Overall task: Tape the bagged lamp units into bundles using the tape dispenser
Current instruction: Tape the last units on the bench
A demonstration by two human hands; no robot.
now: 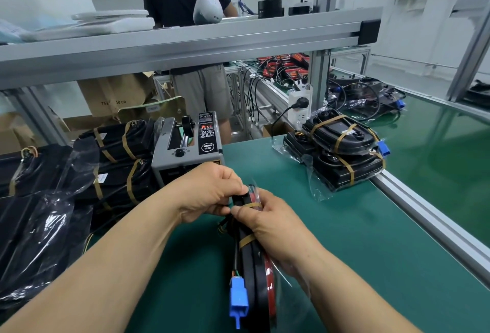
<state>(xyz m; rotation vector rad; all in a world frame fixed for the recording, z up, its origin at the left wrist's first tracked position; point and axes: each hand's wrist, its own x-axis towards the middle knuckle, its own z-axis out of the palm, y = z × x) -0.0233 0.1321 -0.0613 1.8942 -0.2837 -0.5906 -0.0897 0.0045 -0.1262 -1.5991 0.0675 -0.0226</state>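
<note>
I hold a bundle of bagged lamp units [256, 277] on edge over the green mat; it is black with a red lens and a blue connector [239, 298] at its near end. My right hand [267, 222] grips the bundle from the right. My left hand [212, 190] pinches its far top end, where a brown tape strip [250, 204] wraps across. A second strip [246, 239] crosses lower down. The grey tape dispenser [185, 151] stands just behind my left hand.
Taped bundles [342, 152] are stacked at the right by the aluminium rail [424, 216]. More taped and bagged units [114, 163] lie piled at the left. A person [191, 40] stands behind the shelf frame. A power strip [301, 105] hangs on the post.
</note>
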